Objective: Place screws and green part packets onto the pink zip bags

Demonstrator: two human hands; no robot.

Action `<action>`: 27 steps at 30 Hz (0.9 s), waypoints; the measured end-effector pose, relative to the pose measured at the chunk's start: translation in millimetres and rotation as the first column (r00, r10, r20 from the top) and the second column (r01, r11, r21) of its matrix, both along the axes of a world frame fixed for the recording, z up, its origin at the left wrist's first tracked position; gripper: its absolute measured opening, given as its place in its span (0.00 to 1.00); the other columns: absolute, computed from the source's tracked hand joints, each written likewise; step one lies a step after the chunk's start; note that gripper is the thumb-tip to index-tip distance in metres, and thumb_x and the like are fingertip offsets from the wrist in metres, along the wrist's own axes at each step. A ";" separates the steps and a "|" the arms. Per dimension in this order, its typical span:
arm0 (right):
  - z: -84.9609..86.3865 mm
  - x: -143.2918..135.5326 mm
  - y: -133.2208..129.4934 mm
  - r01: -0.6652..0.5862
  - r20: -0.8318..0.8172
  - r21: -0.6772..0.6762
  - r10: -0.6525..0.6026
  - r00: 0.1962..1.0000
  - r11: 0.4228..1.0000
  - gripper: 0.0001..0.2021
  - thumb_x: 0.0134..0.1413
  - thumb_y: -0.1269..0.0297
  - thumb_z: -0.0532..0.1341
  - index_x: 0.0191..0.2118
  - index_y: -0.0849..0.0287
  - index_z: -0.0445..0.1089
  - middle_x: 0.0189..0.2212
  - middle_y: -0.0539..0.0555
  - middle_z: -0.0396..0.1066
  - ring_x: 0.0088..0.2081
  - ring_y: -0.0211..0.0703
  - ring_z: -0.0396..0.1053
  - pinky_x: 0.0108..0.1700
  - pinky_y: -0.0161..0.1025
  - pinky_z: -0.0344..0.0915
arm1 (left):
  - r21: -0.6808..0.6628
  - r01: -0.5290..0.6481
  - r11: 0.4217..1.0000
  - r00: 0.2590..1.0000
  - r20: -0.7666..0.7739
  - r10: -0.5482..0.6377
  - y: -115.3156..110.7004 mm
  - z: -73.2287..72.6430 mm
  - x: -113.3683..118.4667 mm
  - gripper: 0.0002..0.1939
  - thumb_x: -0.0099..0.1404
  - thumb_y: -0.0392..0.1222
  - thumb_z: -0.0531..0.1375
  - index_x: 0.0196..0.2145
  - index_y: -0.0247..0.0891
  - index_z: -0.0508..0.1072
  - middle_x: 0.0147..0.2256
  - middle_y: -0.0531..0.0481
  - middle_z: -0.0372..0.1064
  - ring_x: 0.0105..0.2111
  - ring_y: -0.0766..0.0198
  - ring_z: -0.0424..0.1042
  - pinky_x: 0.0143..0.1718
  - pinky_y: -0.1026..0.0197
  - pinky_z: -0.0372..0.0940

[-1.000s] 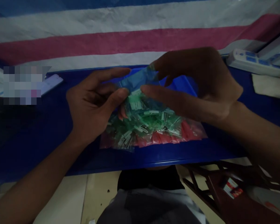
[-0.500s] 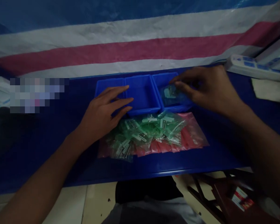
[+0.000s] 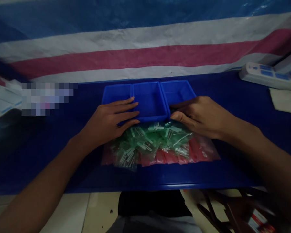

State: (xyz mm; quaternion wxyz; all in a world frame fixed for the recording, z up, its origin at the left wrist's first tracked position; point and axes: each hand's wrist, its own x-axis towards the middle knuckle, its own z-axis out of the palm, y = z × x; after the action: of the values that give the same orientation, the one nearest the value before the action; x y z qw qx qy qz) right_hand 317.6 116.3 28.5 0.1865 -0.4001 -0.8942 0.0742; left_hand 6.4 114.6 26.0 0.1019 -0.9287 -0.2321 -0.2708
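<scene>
My left hand point(image 3: 109, 120) lies across the left blue bin point(image 3: 117, 91) with its fingers spread. Its fingertips reach over the near left corner of the middle blue bin point(image 3: 149, 97), and it holds nothing. At the front of the right blue bin point(image 3: 177, 90), my right hand point(image 3: 199, 116) is curled, thumb low and fingers over the front wall. Whatever is between its fingers is hidden. Just in front of the bins lie several green-tinted clear bags point(image 3: 145, 142) holding white strips and screw-like metal pieces. They rest on red plastic bags point(image 3: 201, 150).
All three bins stand side by side on a blue table point(image 3: 160, 176). A white power strip point(image 3: 259, 72) and a pale cloth-like piece point(image 3: 285, 100) lie at the right. White packaging point(image 3: 5, 97) sits at the left. Striped sheeting point(image 3: 135, 58) hangs behind the table.
My right hand has moved down and toward me, to the right bin's front wall. The clear bag it held over that bin is out of sight. My left hand stays nearly in place.
</scene>
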 end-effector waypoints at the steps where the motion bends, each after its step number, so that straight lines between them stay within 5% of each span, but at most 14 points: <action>1: 1.2 -3.6 -2.9 0.000 -0.014 -0.021 0.000 1.000 1.000 0.38 0.75 0.35 0.43 0.23 0.56 0.70 0.19 0.54 0.72 0.20 0.42 0.66 0.27 0.43 0.57 | 0.004 0.001 1.000 1.000 -0.012 -0.001 0.0 0.9 -0.5 0.08 0.76 0.41 0.65 0.48 0.38 0.82 0.52 0.41 0.81 0.56 0.51 0.80 0.57 0.49 0.80; 4: 1.2 -11.0 -5.6 0.071 -0.135 0.053 -0.064 0.989 0.996 0.34 0.77 0.39 0.44 0.32 0.56 0.76 0.25 0.55 0.77 0.24 0.45 0.73 0.30 0.43 0.61 | -0.003 0.012 1.000 0.999 -0.037 -0.012 -0.1 2.3 -2.3 0.08 0.76 0.40 0.64 0.49 0.37 0.82 0.53 0.41 0.80 0.57 0.51 0.79 0.58 0.50 0.79; 7: -2.9 -12.7 -2.8 0.097 -0.262 0.076 -0.074 0.962 0.992 0.25 0.78 0.45 0.50 0.49 0.54 0.79 0.39 0.56 0.83 0.40 0.53 0.82 0.41 0.46 0.72 | -0.039 0.008 0.999 0.999 -0.037 -0.009 0.1 1.4 -3.6 0.09 0.76 0.40 0.65 0.51 0.39 0.82 0.55 0.43 0.80 0.58 0.52 0.78 0.59 0.51 0.78; 11: -3.3 -10.1 -0.9 -0.076 -0.290 0.012 0.077 0.954 0.997 0.20 0.77 0.50 0.53 0.43 0.49 0.82 0.38 0.52 0.84 0.53 0.57 0.82 0.51 0.50 0.77 | -0.024 -0.005 1.000 1.000 -0.026 0.005 1.3 0.4 -4.7 0.09 0.76 0.42 0.65 0.50 0.40 0.83 0.55 0.44 0.80 0.57 0.51 0.80 0.57 0.51 0.80; 14: 3.3 -9.8 -5.9 -0.109 -0.313 0.085 0.130 0.941 0.990 0.16 0.76 0.57 0.56 0.45 0.49 0.82 0.45 0.52 0.85 0.59 0.57 0.79 0.57 0.54 0.76 | -0.040 -0.002 0.999 0.999 -0.042 0.000 1.3 1.7 -5.2 0.11 0.78 0.46 0.62 0.51 0.41 0.82 0.54 0.43 0.80 0.57 0.50 0.80 0.57 0.49 0.80; 18: 10.8 -15.8 -18.7 -0.253 -0.207 0.376 0.347 0.915 0.892 0.12 0.68 0.57 0.67 0.53 0.51 0.79 0.46 0.56 0.85 0.51 0.57 0.81 0.49 0.56 0.75 | -0.040 -0.019 0.999 1.000 -0.012 0.019 -2.0 3.4 -5.2 0.15 0.81 0.46 0.57 0.57 0.42 0.79 0.56 0.42 0.79 0.55 0.51 0.81 0.56 0.49 0.80; 20: 10.6 -20.0 -23.6 -0.360 -0.095 0.399 0.429 0.898 0.843 0.16 0.68 0.57 0.67 0.58 0.54 0.76 0.46 0.56 0.85 0.49 0.55 0.81 0.43 0.55 0.74 | -0.021 -0.029 0.999 0.999 0.033 0.030 -3.8 3.5 -4.9 0.15 0.80 0.44 0.57 0.58 0.45 0.78 0.55 0.44 0.80 0.52 0.52 0.83 0.55 0.51 0.80; 23: 6.4 -25.0 -26.4 -0.407 -0.002 0.338 0.433 0.901 0.848 0.14 0.74 0.67 0.60 0.60 0.56 0.74 0.49 0.55 0.84 0.51 0.52 0.81 0.45 0.54 0.75 | 0.012 -0.037 0.999 0.998 0.054 0.036 -5.9 3.2 -3.9 0.13 0.79 0.40 0.58 0.56 0.45 0.79 0.52 0.47 0.82 0.48 0.54 0.84 0.53 0.52 0.81; 27: 0.1 -26.9 -25.8 -0.373 -0.089 0.405 0.443 0.892 0.834 0.13 0.70 0.74 0.62 0.54 0.53 0.78 0.46 0.53 0.85 0.45 0.50 0.83 0.43 0.50 0.76 | 0.060 -0.022 0.998 0.998 0.068 0.018 -9.3 2.3 0.1 0.13 0.78 0.38 0.60 0.56 0.42 0.78 0.49 0.45 0.83 0.46 0.54 0.85 0.48 0.54 0.81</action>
State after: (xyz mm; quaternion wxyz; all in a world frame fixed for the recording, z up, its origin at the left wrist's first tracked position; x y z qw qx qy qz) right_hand 290.7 90.5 28.7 0.3194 -0.1475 -0.9357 -0.0254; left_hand 6.5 105.3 28.3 0.1249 -0.9131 -0.2362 -0.3080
